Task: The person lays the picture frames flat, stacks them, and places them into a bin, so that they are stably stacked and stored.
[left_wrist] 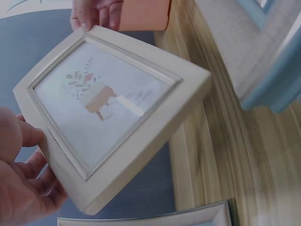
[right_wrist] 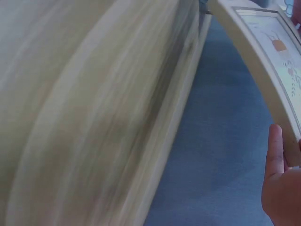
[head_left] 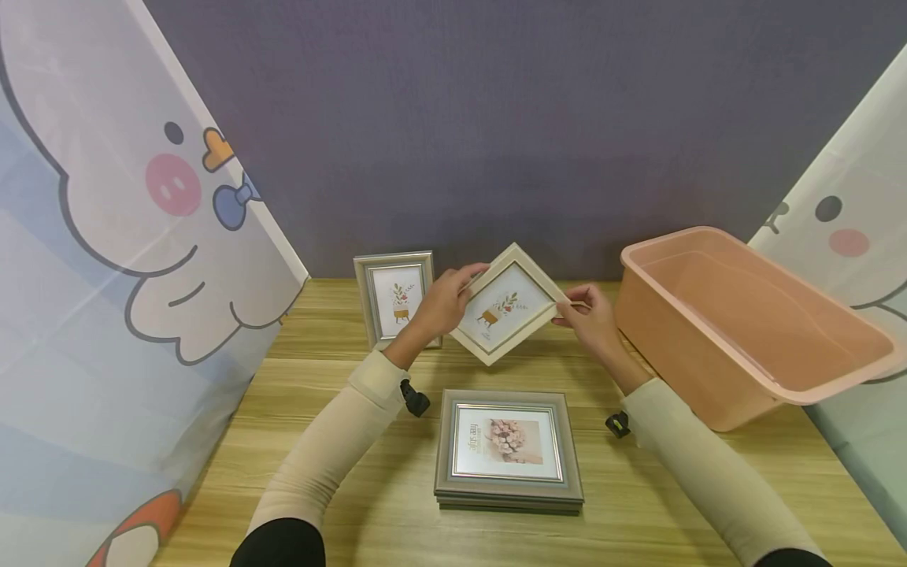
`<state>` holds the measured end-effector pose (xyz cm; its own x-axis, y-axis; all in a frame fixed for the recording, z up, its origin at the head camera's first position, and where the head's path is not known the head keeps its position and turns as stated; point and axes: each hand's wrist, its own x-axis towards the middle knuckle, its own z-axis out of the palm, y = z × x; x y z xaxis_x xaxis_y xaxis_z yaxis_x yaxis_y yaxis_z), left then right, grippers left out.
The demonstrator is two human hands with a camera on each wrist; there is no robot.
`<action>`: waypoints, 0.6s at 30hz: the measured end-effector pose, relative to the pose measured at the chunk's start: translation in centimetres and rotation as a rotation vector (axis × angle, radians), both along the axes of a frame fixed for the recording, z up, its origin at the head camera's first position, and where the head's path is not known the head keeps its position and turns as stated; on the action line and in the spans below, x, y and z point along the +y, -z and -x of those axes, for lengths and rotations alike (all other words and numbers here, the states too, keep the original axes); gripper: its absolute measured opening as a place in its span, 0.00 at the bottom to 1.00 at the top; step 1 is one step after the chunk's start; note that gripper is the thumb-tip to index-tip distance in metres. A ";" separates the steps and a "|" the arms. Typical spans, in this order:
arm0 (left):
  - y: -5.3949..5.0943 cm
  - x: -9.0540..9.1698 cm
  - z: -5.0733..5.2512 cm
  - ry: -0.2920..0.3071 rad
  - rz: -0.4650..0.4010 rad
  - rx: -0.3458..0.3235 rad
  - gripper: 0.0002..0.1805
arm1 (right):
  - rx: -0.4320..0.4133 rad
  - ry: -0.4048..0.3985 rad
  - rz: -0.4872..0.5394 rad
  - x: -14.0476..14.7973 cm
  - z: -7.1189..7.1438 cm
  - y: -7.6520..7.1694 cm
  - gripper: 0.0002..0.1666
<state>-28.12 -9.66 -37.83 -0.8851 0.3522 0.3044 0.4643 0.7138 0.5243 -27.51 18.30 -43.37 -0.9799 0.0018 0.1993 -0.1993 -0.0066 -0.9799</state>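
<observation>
A cream picture frame [head_left: 489, 350] with a plant drawing in it is held up, tilted cornerwise, between both hands above the back of the table. My left hand [head_left: 445, 303] grips its left edge, thumb on the front and fingers behind, as the left wrist view shows. At the opposite corner my right hand [head_left: 590, 319] pinches the frame between thumb and fingers. Just left of it a silver-grey picture frame [head_left: 364, 283] with a similar drawing stands upright. Nearer to me lies a stack of grey-brown picture frames [head_left: 506, 496], the top one showing a flower picture.
A pink plastic tub [head_left: 697, 346] stands at the right of the wooden table [head_left: 383, 472]. Behind the table rises a dark grey panel [head_left: 496, 142]. Cartoon-printed sheets flank both sides, the left one [head_left: 234, 409] close to the table's edge.
</observation>
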 end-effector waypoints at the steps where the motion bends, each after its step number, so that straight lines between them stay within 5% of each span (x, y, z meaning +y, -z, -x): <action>1: 0.0 0.1 0.0 0.003 0.014 0.011 0.28 | 0.001 -0.006 -0.013 0.1 -0.1 0.2 0.13; 9: -0.7 0.5 -0.8 0.042 0.107 0.158 0.28 | 0.035 -0.026 -0.209 1.0 -0.9 1.3 0.15; 18: -1.5 1.6 -1.4 -0.012 0.260 0.246 0.28 | 0.102 -0.018 -0.453 1.6 -2.0 1.8 0.13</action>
<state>-26.69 -8.06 -36.37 -0.8010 0.4360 0.4102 0.5450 0.8147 0.1982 -25.55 19.88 -45.17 -0.9542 -0.1250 0.2718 -0.2991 0.4131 -0.8602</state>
